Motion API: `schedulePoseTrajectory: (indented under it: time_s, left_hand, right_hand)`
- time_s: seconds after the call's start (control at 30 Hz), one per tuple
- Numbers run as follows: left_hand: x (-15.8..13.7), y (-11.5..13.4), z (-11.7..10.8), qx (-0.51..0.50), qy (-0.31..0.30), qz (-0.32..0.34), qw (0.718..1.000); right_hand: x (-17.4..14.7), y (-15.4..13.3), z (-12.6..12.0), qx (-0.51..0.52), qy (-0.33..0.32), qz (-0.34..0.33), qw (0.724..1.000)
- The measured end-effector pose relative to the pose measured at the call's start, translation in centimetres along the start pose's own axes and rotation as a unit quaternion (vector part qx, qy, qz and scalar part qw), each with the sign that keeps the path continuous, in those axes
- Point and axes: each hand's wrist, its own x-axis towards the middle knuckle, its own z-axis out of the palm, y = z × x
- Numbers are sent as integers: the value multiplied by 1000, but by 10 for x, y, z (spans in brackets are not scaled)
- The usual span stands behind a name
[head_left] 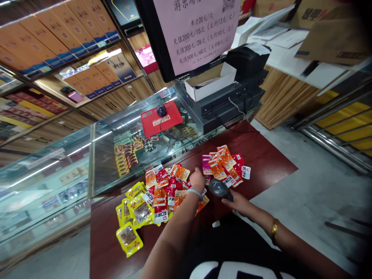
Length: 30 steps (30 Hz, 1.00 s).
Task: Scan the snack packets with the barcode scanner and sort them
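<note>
My right hand is wrapped round the handle of a dark barcode scanner, whose head points away from me with a small blue light showing. To its left, my left hand is closed among the snack packets; what its fingers grip is hidden. Beside and under that hand lies a loose pile of red and orange snack packets. Yellow snack packets form the pile's left end. A second heap of orange, red and magenta packets lies beyond the scanner.
The packets lie on a dark red tabletop. Behind it stand a glass display counter, a red mouse pad with a mouse, a monitor covered by a price sheet, and a white open box. Metal railings stand at right.
</note>
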Motion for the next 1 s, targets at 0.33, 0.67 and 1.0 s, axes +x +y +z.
schedulePoseTrajectory:
  time_s: [0.33,0.67,1.0]
  left_hand:
    - [-19,-55,-35,-146,11,-39,989]
    - [-42,-102,-56,-90,86,-84,989]
    - [15,-28,-36,3,73,49,996]
  right_hand:
    - [1,-12,13,4,-49,-13,999]
    - [12,-33,24,-23,-82,-68,994]
    - [2,4,6,31,-50,4,998]
